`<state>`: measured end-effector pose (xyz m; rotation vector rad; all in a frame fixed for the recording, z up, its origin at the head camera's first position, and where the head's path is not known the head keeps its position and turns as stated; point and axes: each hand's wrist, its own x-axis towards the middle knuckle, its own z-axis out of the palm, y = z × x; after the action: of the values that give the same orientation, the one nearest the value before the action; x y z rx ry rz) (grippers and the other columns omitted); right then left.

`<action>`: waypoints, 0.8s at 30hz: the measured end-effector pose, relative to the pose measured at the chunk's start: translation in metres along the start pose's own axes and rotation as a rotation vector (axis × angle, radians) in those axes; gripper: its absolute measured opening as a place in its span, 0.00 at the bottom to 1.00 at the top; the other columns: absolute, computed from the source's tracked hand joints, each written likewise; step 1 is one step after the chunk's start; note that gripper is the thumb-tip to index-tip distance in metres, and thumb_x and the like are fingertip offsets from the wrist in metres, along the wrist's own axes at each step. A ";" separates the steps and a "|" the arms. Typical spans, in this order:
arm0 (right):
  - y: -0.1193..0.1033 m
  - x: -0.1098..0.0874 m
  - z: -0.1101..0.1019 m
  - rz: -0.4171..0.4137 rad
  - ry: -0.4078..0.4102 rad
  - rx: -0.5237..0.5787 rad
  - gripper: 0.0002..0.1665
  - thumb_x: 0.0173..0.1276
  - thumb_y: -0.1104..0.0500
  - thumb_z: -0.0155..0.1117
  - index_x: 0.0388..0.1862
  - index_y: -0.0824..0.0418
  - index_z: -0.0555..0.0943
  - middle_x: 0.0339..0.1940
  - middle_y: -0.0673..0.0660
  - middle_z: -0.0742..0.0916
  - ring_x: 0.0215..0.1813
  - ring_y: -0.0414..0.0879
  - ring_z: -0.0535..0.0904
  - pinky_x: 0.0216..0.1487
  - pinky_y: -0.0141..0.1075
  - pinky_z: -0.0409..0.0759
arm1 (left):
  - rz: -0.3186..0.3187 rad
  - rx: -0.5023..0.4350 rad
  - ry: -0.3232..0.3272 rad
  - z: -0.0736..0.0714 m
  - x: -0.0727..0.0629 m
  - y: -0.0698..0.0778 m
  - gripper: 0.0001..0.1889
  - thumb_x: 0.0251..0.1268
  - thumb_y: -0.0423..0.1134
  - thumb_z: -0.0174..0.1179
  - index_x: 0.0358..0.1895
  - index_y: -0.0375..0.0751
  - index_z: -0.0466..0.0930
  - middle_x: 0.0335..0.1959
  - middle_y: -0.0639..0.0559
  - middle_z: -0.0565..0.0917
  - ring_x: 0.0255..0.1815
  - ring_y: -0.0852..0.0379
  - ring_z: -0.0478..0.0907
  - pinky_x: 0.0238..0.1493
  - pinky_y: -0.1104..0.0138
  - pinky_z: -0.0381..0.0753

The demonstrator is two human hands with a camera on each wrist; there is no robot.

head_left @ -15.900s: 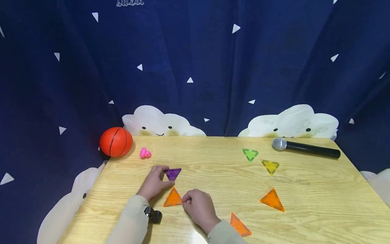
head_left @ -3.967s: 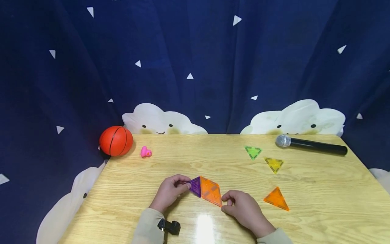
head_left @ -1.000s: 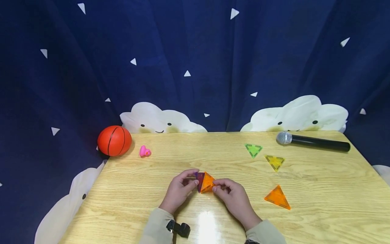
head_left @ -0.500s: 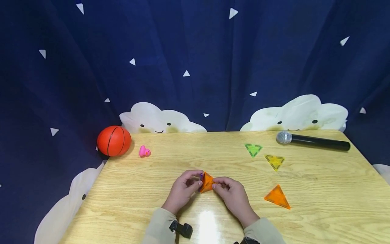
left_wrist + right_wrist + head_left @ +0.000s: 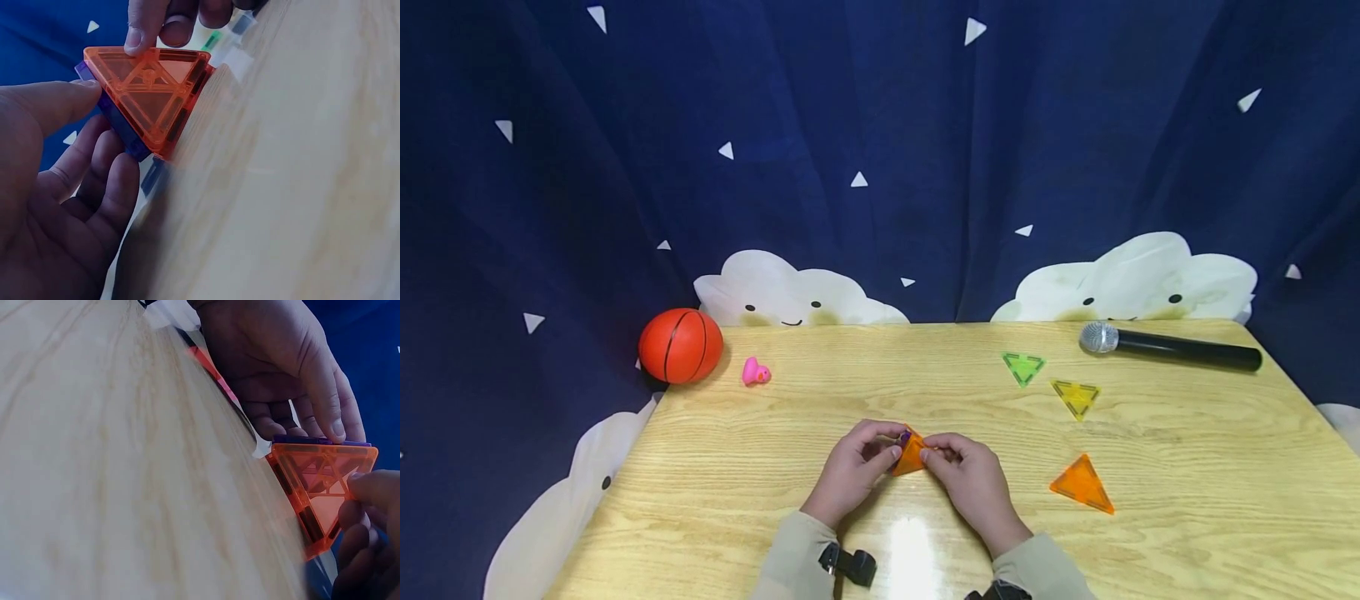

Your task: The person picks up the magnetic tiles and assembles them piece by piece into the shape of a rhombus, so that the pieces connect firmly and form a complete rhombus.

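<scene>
My left hand (image 5: pixel 848 473) pinches a purple triangular magnetic tile (image 5: pixel 122 128) between thumb and fingers; in the head view little of that tile shows. Orange triangular magnetic tiles (image 5: pixel 912 457) stand tilted up against it, joined into a small pointed shape on the table. My right hand (image 5: pixel 976 483) pinches the orange side, its thumb on the tile face (image 5: pixel 331 506) in the right wrist view. Both hands meet over this shape at the table's middle. In the left wrist view, fingertips of the right hand touch the orange tile's (image 5: pixel 150 94) upper edge.
A loose orange tile (image 5: pixel 1083 484) lies to the right on the wooden table (image 5: pixel 737 467). Farther back are a yellow tile (image 5: pixel 1077 398), a green tile (image 5: pixel 1023 367) and a microphone (image 5: pixel 1172 347). At back left sit a toy basketball (image 5: pixel 681 347) and a pink duck (image 5: pixel 756 372).
The purple and orange tiles lay flat and joined; now they are folded up into a pointed shape. Over the last second both hands have drawn closer, and the purple tile has tilted up.
</scene>
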<state>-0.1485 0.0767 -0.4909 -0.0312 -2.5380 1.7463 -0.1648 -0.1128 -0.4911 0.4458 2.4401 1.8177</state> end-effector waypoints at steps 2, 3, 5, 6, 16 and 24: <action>0.000 0.000 0.000 0.000 0.002 -0.005 0.06 0.64 0.58 0.74 0.39 0.56 0.89 0.29 0.48 0.85 0.32 0.40 0.78 0.33 0.30 0.76 | 0.005 0.007 0.001 -0.001 0.000 0.000 0.14 0.70 0.32 0.62 0.56 0.48 0.83 0.53 0.49 0.80 0.45 0.52 0.83 0.43 0.69 0.81; 0.000 0.000 0.000 0.002 0.002 -0.007 0.06 0.64 0.58 0.74 0.39 0.56 0.89 0.29 0.48 0.85 0.32 0.40 0.78 0.33 0.30 0.76 | 0.007 0.014 0.001 -0.001 -0.001 0.000 0.14 0.69 0.32 0.63 0.56 0.48 0.83 0.53 0.50 0.81 0.45 0.53 0.82 0.43 0.69 0.81; 0.000 0.000 0.000 0.008 0.002 -0.006 0.06 0.64 0.58 0.74 0.39 0.56 0.89 0.29 0.47 0.85 0.32 0.40 0.78 0.33 0.30 0.77 | 0.008 0.030 0.002 -0.001 -0.001 0.000 0.15 0.68 0.33 0.64 0.56 0.49 0.84 0.53 0.51 0.81 0.44 0.54 0.82 0.43 0.69 0.81; 0.000 0.000 -0.001 0.011 0.001 -0.007 0.06 0.64 0.58 0.74 0.39 0.55 0.89 0.29 0.47 0.85 0.32 0.41 0.78 0.33 0.30 0.77 | 0.008 0.037 0.002 -0.001 -0.001 0.000 0.15 0.68 0.33 0.64 0.56 0.49 0.84 0.52 0.51 0.82 0.44 0.55 0.82 0.42 0.69 0.81; 0.000 -0.004 -0.004 -0.049 0.016 -0.043 0.05 0.62 0.57 0.75 0.38 0.54 0.90 0.41 0.50 0.84 0.35 0.40 0.77 0.37 0.30 0.77 | 0.014 0.042 -0.007 -0.001 -0.001 -0.004 0.16 0.64 0.34 0.68 0.54 0.45 0.84 0.50 0.48 0.83 0.45 0.56 0.82 0.46 0.68 0.81; -0.001 -0.006 -0.003 0.013 -0.019 -0.023 0.07 0.62 0.58 0.75 0.40 0.53 0.89 0.36 0.48 0.88 0.32 0.40 0.76 0.33 0.30 0.75 | -0.028 0.044 0.029 -0.002 -0.002 -0.004 0.12 0.65 0.34 0.68 0.50 0.47 0.85 0.48 0.53 0.85 0.47 0.55 0.83 0.48 0.69 0.81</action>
<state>-0.1427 0.0793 -0.4890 -0.0330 -2.5768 1.7307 -0.1647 -0.1166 -0.4948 0.3891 2.4971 1.7750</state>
